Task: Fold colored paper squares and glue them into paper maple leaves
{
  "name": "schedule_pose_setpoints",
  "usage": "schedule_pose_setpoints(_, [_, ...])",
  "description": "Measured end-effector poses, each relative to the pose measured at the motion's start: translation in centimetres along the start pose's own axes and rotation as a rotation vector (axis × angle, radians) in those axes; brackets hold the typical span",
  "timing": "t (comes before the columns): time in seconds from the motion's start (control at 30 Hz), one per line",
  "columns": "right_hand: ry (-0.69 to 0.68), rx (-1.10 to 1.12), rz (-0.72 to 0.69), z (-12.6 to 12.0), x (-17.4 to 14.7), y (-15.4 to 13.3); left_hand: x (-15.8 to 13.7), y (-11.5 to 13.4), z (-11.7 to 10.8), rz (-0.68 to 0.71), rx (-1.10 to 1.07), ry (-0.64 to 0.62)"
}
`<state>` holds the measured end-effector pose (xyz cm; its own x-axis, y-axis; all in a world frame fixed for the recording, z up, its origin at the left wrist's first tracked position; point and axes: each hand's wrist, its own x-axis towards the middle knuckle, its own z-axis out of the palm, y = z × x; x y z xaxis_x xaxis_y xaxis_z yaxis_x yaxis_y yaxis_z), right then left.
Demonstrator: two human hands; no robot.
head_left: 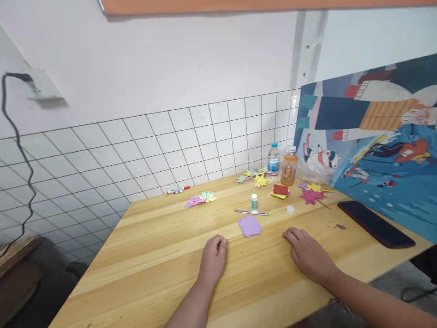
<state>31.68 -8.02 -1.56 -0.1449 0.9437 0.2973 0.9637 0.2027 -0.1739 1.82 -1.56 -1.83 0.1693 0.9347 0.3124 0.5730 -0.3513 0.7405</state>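
My left hand (214, 254) rests on its side on the wooden table, fingers curled into a loose fist with nothing showing in it. To the right, my right hand (305, 249) lies palm down with fingers stretched out and nothing held. Nearest to both is a small stack of purple paper pieces (250, 226), between them and slightly farther off; neither hand touches it. Just behind the stack lies a slim craft knife or pen-like tool (251, 212). A glue stick (254, 202) stands upright there, and a clear cap (290, 210) sits beyond my right hand.
Paper maple leaves (201, 199) and markers (178, 190) lie toward the back left. More leaves (261, 181), a water bottle (273, 162), an orange drink bottle (289, 167) and red and yellow paper (280, 190) occupy the back right. A dark phone (375, 224) lies at right.
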Motion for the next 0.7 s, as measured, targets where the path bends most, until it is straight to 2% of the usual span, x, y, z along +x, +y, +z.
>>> schedule_pose_setpoints(0.2, [0.002, 0.014, -0.044, 0.6, -0.1, 0.7, 0.2, 0.2, 0.4, -0.034, 0.035, 0.036])
schedule_pose_setpoints(0.37, [-0.085, 0.12, 0.066, 0.1, 1.0, 0.7, 0.1, 0.3, 0.5, -0.043, 0.061, 0.078])
schedule_pose_setpoints(0.47, [-0.21, 0.16, 0.157, -0.5, 4.2, -0.7, -0.1, 0.2, 0.3, -0.04, 0.057, 0.069])
schedule_pose_setpoints(0.57, [-0.273, 0.099, 0.289, -0.6, 8.5, -3.0, -0.4, 0.0, -0.1, -0.067, 0.045, 0.082])
schedule_pose_setpoints(0.63, [-0.321, 0.08, 0.307, -0.4, 11.1, -4.7, -0.6, -0.1, -0.3, -0.063, 0.034, 0.08])
schedule_pose_setpoints(0.7, [-0.389, 0.081, 0.27, 0.1, 13.0, -6.2, -0.9, -0.2, -0.6, -0.061, 0.025, 0.078])
